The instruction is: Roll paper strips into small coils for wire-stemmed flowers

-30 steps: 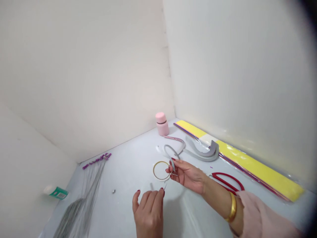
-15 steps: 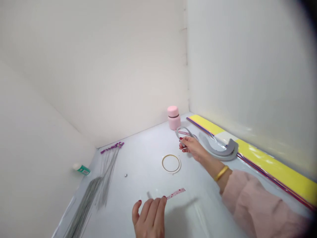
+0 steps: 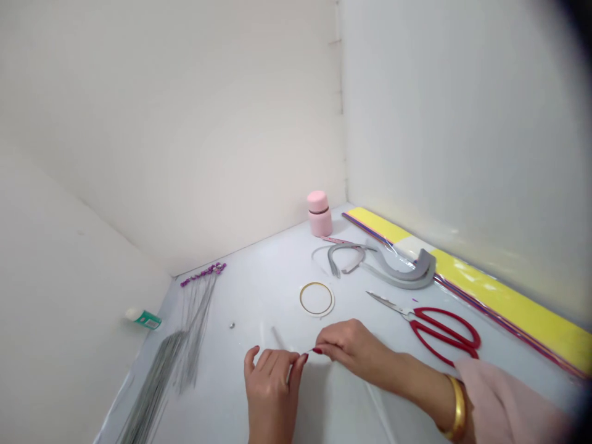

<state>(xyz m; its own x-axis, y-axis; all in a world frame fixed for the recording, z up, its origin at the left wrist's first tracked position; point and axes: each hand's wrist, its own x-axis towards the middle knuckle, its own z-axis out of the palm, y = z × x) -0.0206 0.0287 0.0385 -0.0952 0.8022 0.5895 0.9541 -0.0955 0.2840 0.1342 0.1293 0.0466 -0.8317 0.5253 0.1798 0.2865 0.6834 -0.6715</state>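
My left hand [image 3: 272, 385] is low in the middle, thumb and index finger pinched on one end of a thin strip [image 3: 311, 351]. Its other end is pinched by my right hand [image 3: 349, 345], close beside the left. Only a short bit of the strip shows between the fingertips, almost edge-on. Just beyond the hands a roll of narrow white tape [image 3: 330, 306] lies flat. Right of my right hand lie red-handled scissors [image 3: 409, 314], blades pointing left. A small silvery bead [image 3: 232, 325] sits left of the tape.
Grey paper strips [image 3: 354, 250] curl near the pink jar [image 3: 319, 216], beside a slim pink item [image 3: 335, 240]. Thicker grey strips [image 3: 407, 279] and a yellow sheet pack [image 3: 499, 293] line the right wall. Left are wire stems [image 3: 157, 382], purple-tipped stems [image 3: 203, 274] and a green glue stick [image 3: 148, 319].
My right hand has let go of a grey strip by the jar and come down to my left hand. The pink patterned strip's flat side no longer shows. The scissors are uncovered.
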